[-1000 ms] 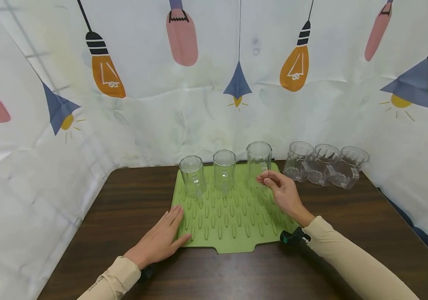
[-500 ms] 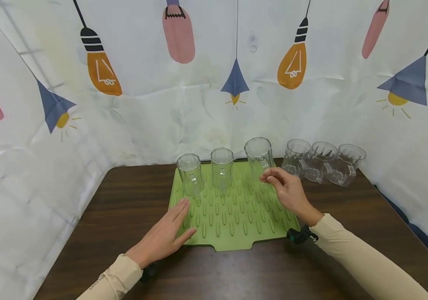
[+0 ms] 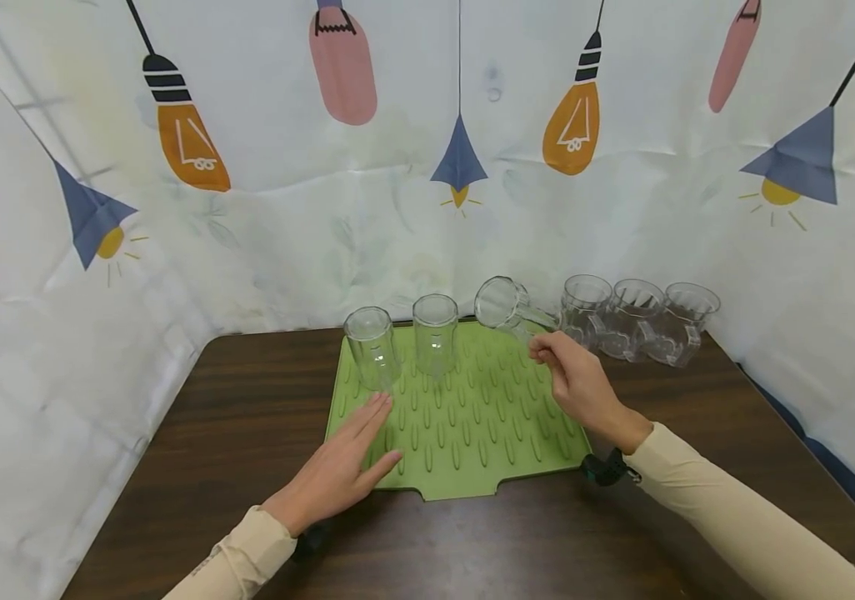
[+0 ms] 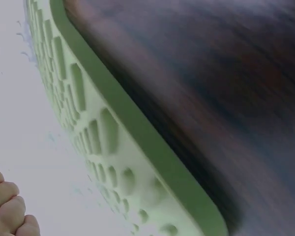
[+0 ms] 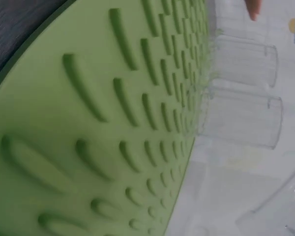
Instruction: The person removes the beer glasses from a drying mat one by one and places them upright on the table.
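My right hand (image 3: 577, 379) holds a clear glass mug (image 3: 498, 304) over the back right of a green ribbed drying mat (image 3: 472, 442). The mug is tipped on its side, mouth facing left; the fingers hide its handle. Two more clear mugs stand on the mat, one at the left (image 3: 372, 350) and one in the middle (image 3: 435, 337). My left hand (image 3: 337, 462), fingers straight and thumb spread, is over the mat's front left part and holds nothing. In the right wrist view, part of the tilted mug (image 5: 275, 206) shows at the lower right.
Three clear mugs stand in a row on the dark wooden table (image 3: 270, 400), right of the mat: a near-left one (image 3: 585, 308), a middle one (image 3: 632, 321) and a right one (image 3: 682, 325). A printed white curtain (image 3: 285, 233) encloses the back and sides.
The right-hand mug was upright on the mat; it has come up and tipped over leftward in my right hand. My left hand has shifted slightly right, farther over the mat.
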Tool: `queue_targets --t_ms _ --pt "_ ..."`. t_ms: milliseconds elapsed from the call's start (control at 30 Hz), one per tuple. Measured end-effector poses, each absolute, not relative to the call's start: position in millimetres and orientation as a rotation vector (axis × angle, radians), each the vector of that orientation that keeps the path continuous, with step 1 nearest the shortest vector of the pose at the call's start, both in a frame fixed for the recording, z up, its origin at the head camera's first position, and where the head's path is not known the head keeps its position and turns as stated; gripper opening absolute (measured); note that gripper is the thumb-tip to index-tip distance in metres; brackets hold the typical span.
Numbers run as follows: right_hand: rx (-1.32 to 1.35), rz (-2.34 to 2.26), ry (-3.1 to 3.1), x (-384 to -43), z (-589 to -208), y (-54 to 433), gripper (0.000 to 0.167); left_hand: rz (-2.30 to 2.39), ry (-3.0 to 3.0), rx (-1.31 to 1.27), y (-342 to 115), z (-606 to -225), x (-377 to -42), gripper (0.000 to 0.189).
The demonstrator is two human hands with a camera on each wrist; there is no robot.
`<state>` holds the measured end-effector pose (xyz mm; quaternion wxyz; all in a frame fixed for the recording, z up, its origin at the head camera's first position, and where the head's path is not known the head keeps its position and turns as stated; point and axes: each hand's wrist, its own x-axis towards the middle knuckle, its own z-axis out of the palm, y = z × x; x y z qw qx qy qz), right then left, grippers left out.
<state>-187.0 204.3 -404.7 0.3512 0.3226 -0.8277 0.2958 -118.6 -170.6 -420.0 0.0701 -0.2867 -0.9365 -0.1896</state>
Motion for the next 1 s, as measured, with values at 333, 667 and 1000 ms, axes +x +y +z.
queue_targets --t_ms 333,667,1000 --pt "0.984 0.475 -2.031 -179.9 -398.8 210.0 0.048 -0.665 -2.762 -0.934 -148.8 -416.4 -122.3 0.077" --pt "1.11 0.284 -1.935 -171.2 -396.1 210.0 0.045 -0.764 -2.686 -0.941 -129.9 -414.4 -126.2 0.077" --pt "1.166 0.229 -1.898 -162.1 -402.5 210.2 0.042 -1.047 -2.602 -0.838 -108.1 -410.2 -132.5 0.073"
